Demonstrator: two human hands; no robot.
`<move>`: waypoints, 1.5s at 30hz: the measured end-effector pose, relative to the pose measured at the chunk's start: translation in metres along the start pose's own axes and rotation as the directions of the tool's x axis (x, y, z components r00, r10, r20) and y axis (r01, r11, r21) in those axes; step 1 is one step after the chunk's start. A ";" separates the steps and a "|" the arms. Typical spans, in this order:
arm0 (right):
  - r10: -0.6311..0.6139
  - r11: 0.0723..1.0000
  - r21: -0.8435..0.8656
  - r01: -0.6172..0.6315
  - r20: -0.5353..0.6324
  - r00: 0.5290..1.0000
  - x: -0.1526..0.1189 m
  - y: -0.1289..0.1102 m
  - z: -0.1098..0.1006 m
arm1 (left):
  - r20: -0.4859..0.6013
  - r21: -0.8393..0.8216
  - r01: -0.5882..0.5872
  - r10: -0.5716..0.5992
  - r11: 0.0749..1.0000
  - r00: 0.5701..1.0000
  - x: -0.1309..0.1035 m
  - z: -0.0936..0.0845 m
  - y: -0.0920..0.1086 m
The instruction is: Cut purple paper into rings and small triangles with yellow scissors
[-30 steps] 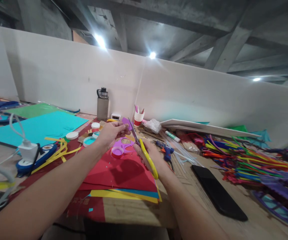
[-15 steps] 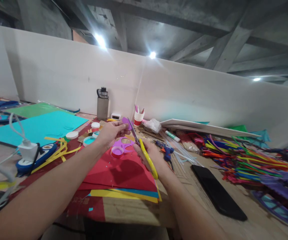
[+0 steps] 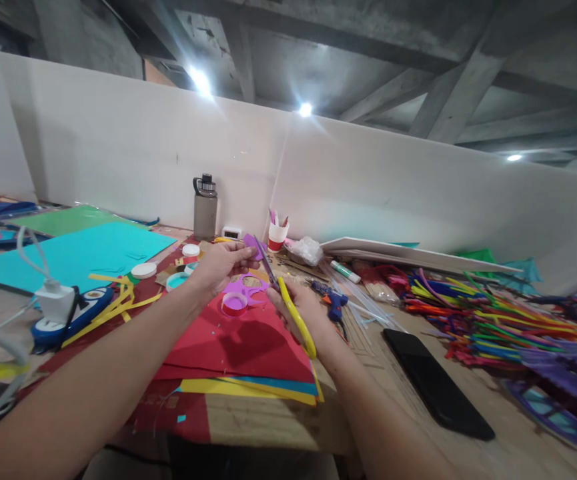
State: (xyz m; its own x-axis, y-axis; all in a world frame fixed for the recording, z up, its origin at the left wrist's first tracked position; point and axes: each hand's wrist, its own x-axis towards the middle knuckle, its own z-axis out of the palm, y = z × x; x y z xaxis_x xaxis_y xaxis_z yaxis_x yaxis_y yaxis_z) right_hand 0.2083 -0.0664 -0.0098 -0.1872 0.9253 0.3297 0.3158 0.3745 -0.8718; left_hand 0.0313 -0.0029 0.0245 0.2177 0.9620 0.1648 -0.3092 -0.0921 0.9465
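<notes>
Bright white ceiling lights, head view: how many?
3: left light, upper left; middle light, top centre; right light, lower, far right. Grey concrete beams may hide more.

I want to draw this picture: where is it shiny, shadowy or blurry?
In the head view, ceiling lights glare like stars; in the head view, dark shadow covers some red paper; in the head view, purple pieces at right look smeary.

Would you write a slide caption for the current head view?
Left hand holding purple paper beside yellow-handled scissors in the right hand, above red sheets.
</notes>
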 end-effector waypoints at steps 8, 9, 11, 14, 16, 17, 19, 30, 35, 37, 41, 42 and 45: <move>0.019 0.991 -0.135 -0.016 0.022 1.000 0.000 -0.008 -0.004 | -0.009 -0.004 0.037 -0.037 0.999 0.999 0.000 0.000 0.005; 0.019 0.990 -0.141 -0.016 0.020 1.000 -0.001 -0.009 -0.004 | -0.010 -0.003 0.044 -0.044 0.999 0.999 -0.001 0.001 0.006; 0.019 0.990 -0.140 -0.017 0.015 1.000 -0.002 -0.010 -0.003 | -0.013 0.005 0.057 -0.057 0.998 0.998 -0.001 0.001 0.008; 0.019 0.991 -0.134 -0.017 0.017 1.000 -0.002 -0.010 -0.003 | -0.008 0.021 0.072 -0.071 0.997 0.997 -0.003 0.003 0.010; 0.011 0.990 -0.144 -0.009 0.013 1.000 -0.002 -0.009 -0.002 | -0.002 0.018 0.075 -0.075 0.997 0.997 -0.004 0.004 0.010; 0.003 0.989 -0.150 -0.001 0.011 1.000 -0.002 -0.008 -0.002 | -0.001 0.015 0.075 -0.075 0.997 0.997 -0.004 0.004 0.011; -0.011 0.987 -0.159 0.011 0.006 1.000 -0.002 -0.006 -0.002 | -0.001 0.012 0.082 -0.082 0.997 0.997 -0.004 0.004 0.011; -0.072 0.978 -0.196 0.070 -0.006 0.997 -0.001 -0.004 -0.003 | -0.005 0.012 0.132 -0.131 0.991 0.991 -0.002 0.001 0.013; -0.080 0.973 -0.218 0.078 -0.002 0.997 -0.002 -0.006 -0.004 | 0.017 0.000 0.148 -0.148 0.989 0.989 -0.002 -0.001 0.015; -0.070 0.972 -0.226 0.069 0.003 0.998 -0.002 -0.008 -0.004 | 0.028 -0.002 0.150 -0.150 0.989 0.988 -0.002 -0.002 0.015; -0.042 0.963 -0.266 0.043 0.008 0.999 -0.004 -0.011 -0.003 | 0.045 0.002 0.154 -0.154 0.988 0.987 -0.004 -0.001 0.013; -0.039 0.961 -0.273 0.038 0.004 0.999 -0.004 -0.011 -0.003 | 0.047 0.003 0.158 -0.158 0.987 0.986 -0.004 0.000 0.013; -0.033 0.961 -0.276 0.032 0.000 0.999 -0.004 -0.012 -0.003 | 0.041 0.002 0.168 -0.168 0.986 0.985 -0.005 0.002 0.012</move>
State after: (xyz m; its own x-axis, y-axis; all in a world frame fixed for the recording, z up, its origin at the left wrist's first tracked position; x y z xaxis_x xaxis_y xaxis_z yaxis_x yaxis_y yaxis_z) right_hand 0.2077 -0.0741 0.0004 -0.1975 0.9126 0.3581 0.5542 0.4053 -0.7271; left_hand 0.0282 -0.0091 0.0356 0.3047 0.9523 0.0148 -0.2662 0.0703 0.9613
